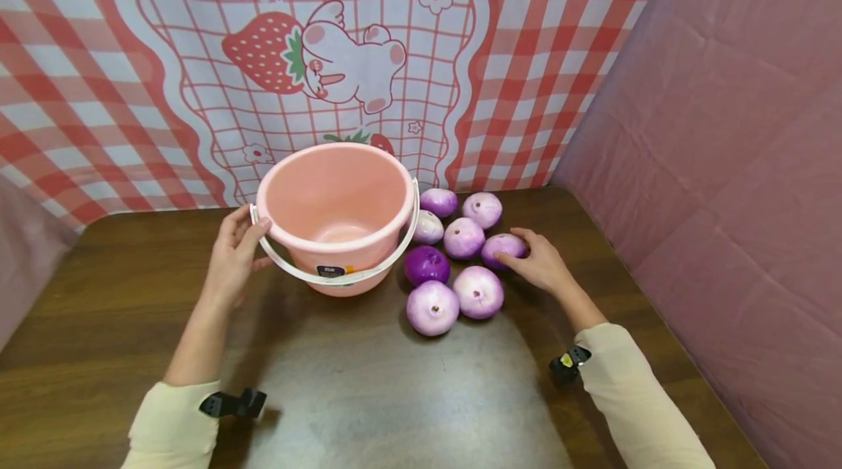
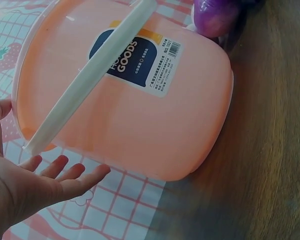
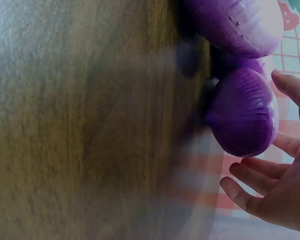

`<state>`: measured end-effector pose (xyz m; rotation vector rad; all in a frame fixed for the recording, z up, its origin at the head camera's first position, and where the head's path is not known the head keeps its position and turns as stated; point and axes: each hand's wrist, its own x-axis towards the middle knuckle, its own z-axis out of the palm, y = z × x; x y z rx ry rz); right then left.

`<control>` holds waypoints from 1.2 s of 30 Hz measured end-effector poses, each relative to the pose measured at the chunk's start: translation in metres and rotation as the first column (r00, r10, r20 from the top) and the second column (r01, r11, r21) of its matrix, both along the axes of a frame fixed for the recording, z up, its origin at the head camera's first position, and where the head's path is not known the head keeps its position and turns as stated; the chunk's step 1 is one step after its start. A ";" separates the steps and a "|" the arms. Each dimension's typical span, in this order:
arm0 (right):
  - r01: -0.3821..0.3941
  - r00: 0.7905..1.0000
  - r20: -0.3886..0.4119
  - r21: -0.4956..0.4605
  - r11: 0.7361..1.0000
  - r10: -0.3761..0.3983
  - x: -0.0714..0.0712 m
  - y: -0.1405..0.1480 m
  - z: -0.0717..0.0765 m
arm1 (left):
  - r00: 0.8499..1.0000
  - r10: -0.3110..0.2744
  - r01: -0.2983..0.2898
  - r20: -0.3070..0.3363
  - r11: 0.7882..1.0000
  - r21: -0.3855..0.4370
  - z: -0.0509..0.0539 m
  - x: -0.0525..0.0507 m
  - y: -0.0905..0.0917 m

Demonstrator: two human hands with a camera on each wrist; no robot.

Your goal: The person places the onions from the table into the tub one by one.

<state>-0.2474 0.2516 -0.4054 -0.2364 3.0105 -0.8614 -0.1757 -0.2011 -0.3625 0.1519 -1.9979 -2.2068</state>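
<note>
Pink bucket (image 1: 338, 199), inside visible from head, barcode (image 2: 174, 48) from left wrist

You wear a pale cream, close-fitting fabric sleeve (image 1: 172, 429) on your left arm and a matching cream fabric sleeve (image 1: 641, 396) on your right, both plain and lightly creased, ending partway along the forearm. Your left hand (image 1: 235, 253) and right hand (image 1: 542, 263) are bare. At your left cuff sits a black strap-mounted device (image 1: 251, 403) with a small, blocky body; at your right cuff, a similar black blocky device (image 1: 563, 370) bears a small yellow-green marking (image 1: 566, 361).
</note>
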 end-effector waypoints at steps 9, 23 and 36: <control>0.005 1.000 0.012 -0.040 0.999 -0.005 0.000 -0.001 -0.004 | 1.000 -0.016 0.016 0.007 1.000 0.013 0.001 0.000 0.003; 0.042 0.999 -0.022 -0.083 0.996 -0.044 0.001 0.002 -0.004 | 0.999 -0.041 0.042 -0.009 0.997 0.069 -0.003 0.000 0.003; 0.047 0.996 -0.072 -0.094 0.994 -0.054 0.004 0.004 0.006 | 0.999 -0.048 0.048 -0.001 0.995 0.083 -0.004 -0.001 0.002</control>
